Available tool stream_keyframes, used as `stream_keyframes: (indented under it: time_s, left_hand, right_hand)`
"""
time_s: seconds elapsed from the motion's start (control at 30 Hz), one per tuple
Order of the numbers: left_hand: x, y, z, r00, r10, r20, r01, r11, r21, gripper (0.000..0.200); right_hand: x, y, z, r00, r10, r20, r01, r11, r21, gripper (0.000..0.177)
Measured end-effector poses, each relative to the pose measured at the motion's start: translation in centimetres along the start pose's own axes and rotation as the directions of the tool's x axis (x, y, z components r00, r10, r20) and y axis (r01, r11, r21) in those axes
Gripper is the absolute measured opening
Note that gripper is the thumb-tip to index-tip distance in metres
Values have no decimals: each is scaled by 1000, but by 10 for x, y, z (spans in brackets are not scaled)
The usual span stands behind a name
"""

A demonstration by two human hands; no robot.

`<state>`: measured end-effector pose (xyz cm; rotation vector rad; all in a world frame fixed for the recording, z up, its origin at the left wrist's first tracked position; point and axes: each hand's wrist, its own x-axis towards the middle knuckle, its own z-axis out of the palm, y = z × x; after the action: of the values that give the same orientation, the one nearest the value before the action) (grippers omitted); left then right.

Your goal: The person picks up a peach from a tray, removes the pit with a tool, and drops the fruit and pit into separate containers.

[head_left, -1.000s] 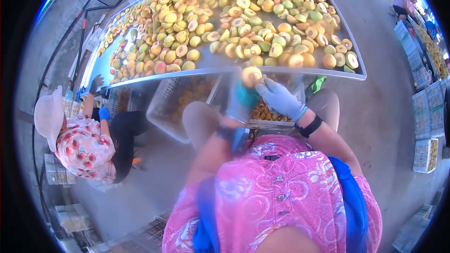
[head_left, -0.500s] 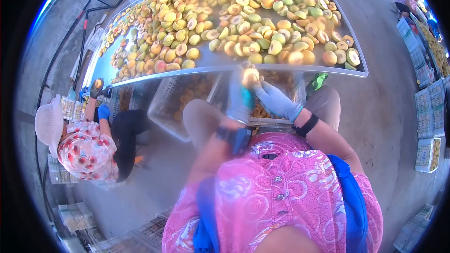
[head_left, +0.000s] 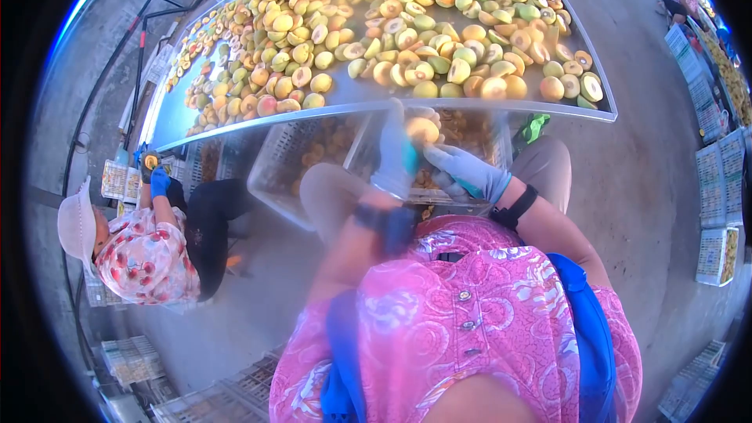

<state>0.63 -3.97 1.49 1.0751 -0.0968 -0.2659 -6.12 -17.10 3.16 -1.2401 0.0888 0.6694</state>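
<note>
My left hand (head_left: 398, 158), in a pale glove with a teal palm, is closed around a yellow-orange peach half (head_left: 423, 131) just below the near rim of the table. Close on its right, my right hand (head_left: 474, 172) in a similar glove has its fingers bent together near the fruit. Whatever those fingers may grip is too small and blurred to make out. On the metal table (head_left: 345, 92) ahead lie many halved peaches (head_left: 290, 31), some with stones showing. Beneath my hands, a crate (head_left: 501, 137) contains fruit pieces, partly hidden by my gloves.
Another crate of fruit (head_left: 270, 157) stands left of my knees, under the table rim. A co-worker (head_left: 149, 258) in a pale hat sits farther left with fruit in gloved hands. Stacked crates (head_left: 709, 172) line the right side. A green cloth or bag (head_left: 536, 127) hangs by my knee.
The peach half between my hands has turned from its pale cut face to a smoother orange side and sits slightly lower. The co-worker's two hands have come together around a fruit.
</note>
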Motion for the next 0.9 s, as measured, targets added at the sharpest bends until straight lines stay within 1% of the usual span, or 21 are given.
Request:
stream_keyframes:
  time_s: [0.07,0.1,0.17,0.2,0.27,0.3,0.37,0.4,0.43,0.47,0.5,0.57,0.6,0.63,0.7,0.73,0.77,0.8,0.83,0.87,0.9]
  left_hand:
    - [-2,7,1,979,-206,11,206,977,-47,58]
    - [1,4,-4,978,-207,9,207,977,-43,58]
    - [6,-6,-17,988,-26,152,-38,913,407,59]
    - [7,-4,-18,989,-29,147,-34,911,411,59]
    - [7,-1,-21,972,-71,226,-29,911,411,64]
    - [5,4,-21,973,-71,222,-28,909,416,64]
    - [-2,13,-21,946,-257,198,186,930,318,65]
    - [-2,7,-26,947,-255,195,183,928,324,65]
    - [-1,-1,-31,937,-304,173,297,953,64,63]
    - [2,-10,-35,921,-351,167,381,903,-201,61]
    - [1,-12,-32,924,-344,166,373,907,-196,61]
    - [-2,-13,-26,974,-225,4,216,930,-298,47]
    - [-4,-10,-21,970,-203,-135,144,925,-353,48]
    - [4,-19,-45,993,-107,-43,92,960,-263,50]
    - [41,-41,-124,996,17,-90,-43,952,-303,48]
    - [36,-3,-108,980,50,-194,-96,966,-241,45]
    - [24,34,-90,950,82,-300,-140,974,-176,43]
    - [29,47,-101,904,246,-350,-228,969,93,40]
    - [38,57,-110,840,411,-353,-286,890,355,38]
    - [49,58,-122,839,409,-358,-285,892,350,38]
    - [63,53,-139,783,603,-152,-319,600,733,39]
  right_hand:
    - [4,9,-6,994,-33,103,20,992,125,45]
    - [5,13,-9,994,-34,105,20,992,128,45]
    - [6,22,-16,972,59,229,-118,960,253,42]
    - [8,26,-18,971,60,233,-121,959,257,42]
    - [12,31,-23,906,59,418,-249,874,416,42]
    - [12,32,-22,904,57,424,-251,873,417,42]
    - [15,33,-22,818,16,575,-325,838,438,42]
    - [18,36,-22,815,12,580,-324,839,438,42]
    - [22,40,-23,806,13,592,-363,801,476,43]
    - [24,42,-24,797,13,604,-398,764,509,43]
    - [25,42,-23,793,7,609,-394,769,505,43]
    - [25,39,-18,733,-90,675,-423,716,555,41]
    - [23,38,-17,713,-96,694,-461,682,568,40]
    - [21,35,-15,707,-99,700,-462,685,563,40]
    - [18,28,-16,671,-204,713,-400,710,580,39]
    - [28,45,-31,664,-205,719,-483,617,622,38]
    - [29,50,-38,662,-203,721,-484,618,619,38]
    - [29,55,-44,701,-232,674,-439,604,665,37]
    - [27,56,-48,739,-257,623,-391,590,707,37]
    - [24,54,-49,765,-230,601,-375,599,707,38]
    - [26,56,-50,766,-224,603,-378,602,703,38]
